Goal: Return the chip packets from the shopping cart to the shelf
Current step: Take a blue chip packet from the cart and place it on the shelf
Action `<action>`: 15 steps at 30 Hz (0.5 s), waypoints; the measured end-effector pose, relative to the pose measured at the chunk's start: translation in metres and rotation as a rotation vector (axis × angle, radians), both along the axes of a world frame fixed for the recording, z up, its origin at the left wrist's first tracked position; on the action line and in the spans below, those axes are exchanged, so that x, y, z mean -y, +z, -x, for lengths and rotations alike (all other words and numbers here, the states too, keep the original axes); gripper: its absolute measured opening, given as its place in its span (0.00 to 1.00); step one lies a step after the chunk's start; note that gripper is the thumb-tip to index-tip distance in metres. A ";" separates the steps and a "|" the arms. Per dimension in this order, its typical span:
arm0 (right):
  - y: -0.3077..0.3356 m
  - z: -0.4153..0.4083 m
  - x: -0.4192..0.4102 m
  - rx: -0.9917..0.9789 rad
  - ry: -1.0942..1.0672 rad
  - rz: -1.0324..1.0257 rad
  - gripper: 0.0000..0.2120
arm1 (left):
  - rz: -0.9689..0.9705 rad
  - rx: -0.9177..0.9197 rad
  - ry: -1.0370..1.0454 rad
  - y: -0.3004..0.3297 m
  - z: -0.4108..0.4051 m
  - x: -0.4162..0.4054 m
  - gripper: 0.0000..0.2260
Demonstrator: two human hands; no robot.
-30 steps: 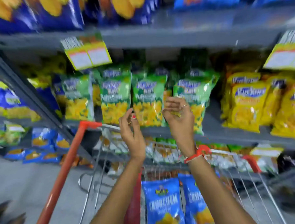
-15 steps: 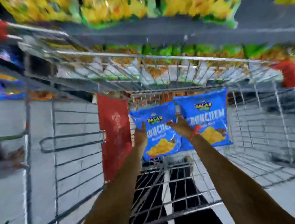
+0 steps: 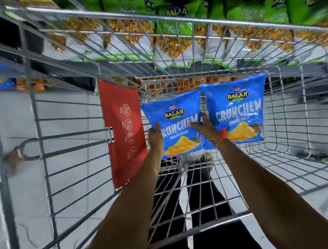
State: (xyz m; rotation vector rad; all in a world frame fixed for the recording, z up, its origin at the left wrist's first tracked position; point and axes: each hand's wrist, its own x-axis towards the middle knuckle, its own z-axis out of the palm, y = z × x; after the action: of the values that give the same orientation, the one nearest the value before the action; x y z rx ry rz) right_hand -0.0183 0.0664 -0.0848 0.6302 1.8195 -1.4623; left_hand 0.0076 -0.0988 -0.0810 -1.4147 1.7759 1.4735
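Chip packets, two blue ones, are lying inside the shopping cart (image 3: 70, 139), propped against its far end wall with their printed faces toward me. I am seeing the left packet (image 3: 175, 123) leaning toward the cart's left side, next to the red flap (image 3: 122, 130) that is hanging there, and the right packet (image 3: 239, 109) sitting just beside it, a little higher, its left edge overlapping or touching the first one; I cannot tell which.

My left hand (image 3: 156, 138) is gripping the left packet at its left edge, the thumb pressing on the front of the bag and the other fingers hidden behind it. My right hand (image 3: 206, 128) is reaching across the same packet's right edge, at the seam where the two bags are meeting, with the fingers spread flat over the printed face. I cannot tell whether this hand is actually closing on the bag or only resting on it. A red thread (image 3: 221, 137) is showing at that wrist, lying in front of the right packet's lower left corner.

Both forearms are stretching down into the cart from its near edge. Beyond the far wall, green packets (image 3: 176, 29) are standing in a row on the shelf.
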 end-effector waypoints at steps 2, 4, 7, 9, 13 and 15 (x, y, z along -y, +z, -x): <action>0.014 -0.002 -0.006 -0.013 0.030 0.011 0.22 | -0.060 -0.044 0.034 0.009 -0.008 0.002 0.11; 0.027 -0.006 -0.009 -0.061 0.051 0.020 0.22 | -0.095 -0.128 0.063 0.026 -0.014 0.002 0.17; 0.052 -0.009 -0.009 -0.159 0.032 0.054 0.22 | -0.108 -0.249 0.065 0.052 -0.017 -0.003 0.18; 0.068 -0.011 -0.014 -0.214 0.002 0.072 0.23 | -0.146 -0.285 0.020 0.067 -0.017 -0.001 0.19; 0.113 -0.007 -0.028 -0.305 -0.023 0.110 0.23 | -0.272 -0.452 -0.010 0.119 -0.011 -0.007 0.19; 0.148 -0.002 -0.035 -0.390 -0.048 0.126 0.21 | -0.323 -0.602 -0.001 0.148 0.000 -0.014 0.16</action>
State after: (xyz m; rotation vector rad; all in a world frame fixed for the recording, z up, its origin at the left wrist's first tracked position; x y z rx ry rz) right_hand -0.0164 0.1010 0.0635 0.3442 1.9894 -1.8140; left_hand 0.0078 -0.0848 0.0673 -0.8585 1.7293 2.2313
